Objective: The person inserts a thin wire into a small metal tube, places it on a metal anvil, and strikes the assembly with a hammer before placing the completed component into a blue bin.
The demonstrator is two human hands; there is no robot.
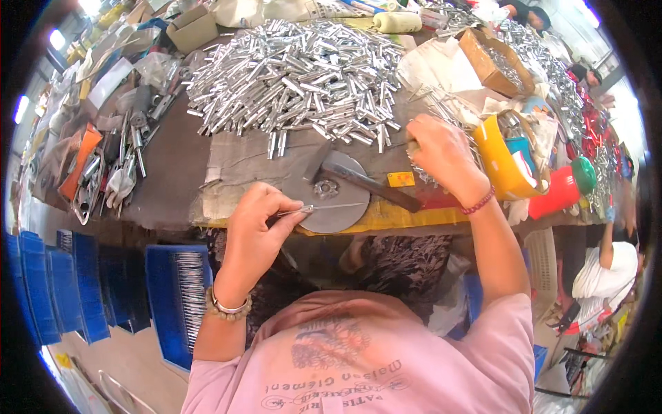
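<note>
tube heap [296,69] behind, hammer [365,181] between hands

Pink short-sleeved tee with a faded print, beaded bracelet plus a silver bangle on the left wrist [227,307], thin red bead bracelet on the right wrist [478,203].

I see a thin metal pin [324,206] pinched in my left hand [258,228] at the frame's centre, lying almost level across a round grey steel disc [331,207]. A hammer [358,178] rests on that disc, its handle slanting toward the lower right. My right hand [441,155] touches loose pins [431,110] right of centre.
</note>
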